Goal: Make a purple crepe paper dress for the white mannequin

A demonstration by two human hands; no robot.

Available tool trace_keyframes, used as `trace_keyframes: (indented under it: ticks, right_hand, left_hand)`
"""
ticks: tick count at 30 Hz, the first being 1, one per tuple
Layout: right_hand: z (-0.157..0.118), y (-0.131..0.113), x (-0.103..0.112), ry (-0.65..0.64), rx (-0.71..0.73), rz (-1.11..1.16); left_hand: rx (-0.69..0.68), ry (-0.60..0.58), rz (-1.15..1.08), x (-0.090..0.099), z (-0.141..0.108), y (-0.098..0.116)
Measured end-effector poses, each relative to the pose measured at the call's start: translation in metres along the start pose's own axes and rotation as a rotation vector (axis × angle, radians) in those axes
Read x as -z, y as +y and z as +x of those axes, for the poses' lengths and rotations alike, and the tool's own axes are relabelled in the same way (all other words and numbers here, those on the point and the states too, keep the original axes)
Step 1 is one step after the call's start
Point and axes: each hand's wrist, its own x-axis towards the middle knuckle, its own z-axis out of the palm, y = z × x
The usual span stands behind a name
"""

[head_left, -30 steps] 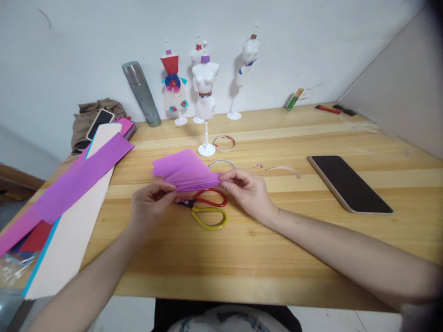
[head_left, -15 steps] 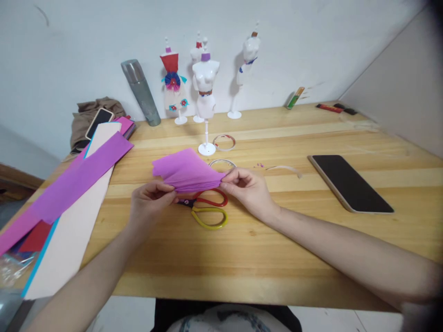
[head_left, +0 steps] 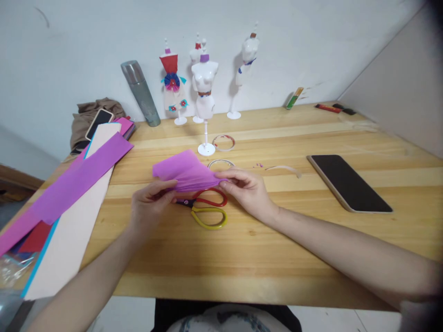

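A piece of purple crepe paper (head_left: 183,168) is stretched between my two hands, with fine folds gathered along its near edge. My left hand (head_left: 150,200) pinches the near left part between thumb and fingers. At the right end, my right hand (head_left: 247,186) closes thumb and fingers on the gathered corner. Scissors (head_left: 209,210) with one red and one yellow handle lie on the table just below the paper; their blades are hidden behind my left hand. Beyond the paper stands a small white mannequin (head_left: 205,87) with purple at its neck and a brown band at its waist.
Long purple (head_left: 79,180) and white paper strips (head_left: 79,240) lie at the left. A grey bottle (head_left: 141,94) and more mannequins, one in a red-topped dress (head_left: 170,69), stand by the wall. Two tape rolls, one farther (head_left: 224,143), lie mid-table. A phone (head_left: 349,182) rests at the right.
My right hand's fingers have shifted slightly left over the paper's gathered corner. My left fingers have moved a little farther onto the near edge. Other things stay in place.
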Motion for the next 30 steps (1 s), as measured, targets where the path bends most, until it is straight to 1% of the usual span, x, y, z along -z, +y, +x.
trace_keyframes:
  ticks: [4, 7, 10, 16, 21, 24, 26, 28, 30]
  right_hand:
    - [0.0, -0.002, 0.002, -0.013, 0.132, -0.184]
    - [-0.001, -0.004, 0.002, -0.022, 0.206, -0.267]
    - [-0.001, -0.005, 0.002, -0.024, 0.244, -0.322]
    - [-0.001, -0.003, 0.003, -0.019, 0.237, -0.369]
    - [-0.001, -0.003, 0.002, -0.003, 0.218, -0.357]
    - [-0.001, -0.004, 0.002, -0.001, 0.215, -0.363]
    - [-0.001, -0.004, 0.002, 0.004, 0.209, -0.373]
    - [-0.001, -0.005, 0.002, 0.006, 0.194, -0.377]
    - [-0.001, -0.005, 0.001, 0.009, 0.171, -0.377]
  left_hand:
    - [-0.137, -0.006, 0.084, 0.003, 0.0, -0.008]
    - [-0.192, 0.012, 0.172, 0.004, -0.001, -0.011]
    - [-0.224, 0.012, 0.234, 0.006, -0.002, -0.013]
    - [-0.26, -0.014, 0.202, 0.004, -0.001, -0.012]
    - [-0.229, -0.036, 0.158, 0.001, -0.001, -0.012]
    - [-0.226, -0.021, 0.187, 0.002, -0.002, -0.014]
    - [-0.254, -0.022, 0.216, 0.002, -0.003, -0.014]
    - [-0.284, -0.024, 0.24, 0.002, -0.003, -0.011]
    - [-0.285, -0.025, 0.255, 0.002, -0.003, -0.008]
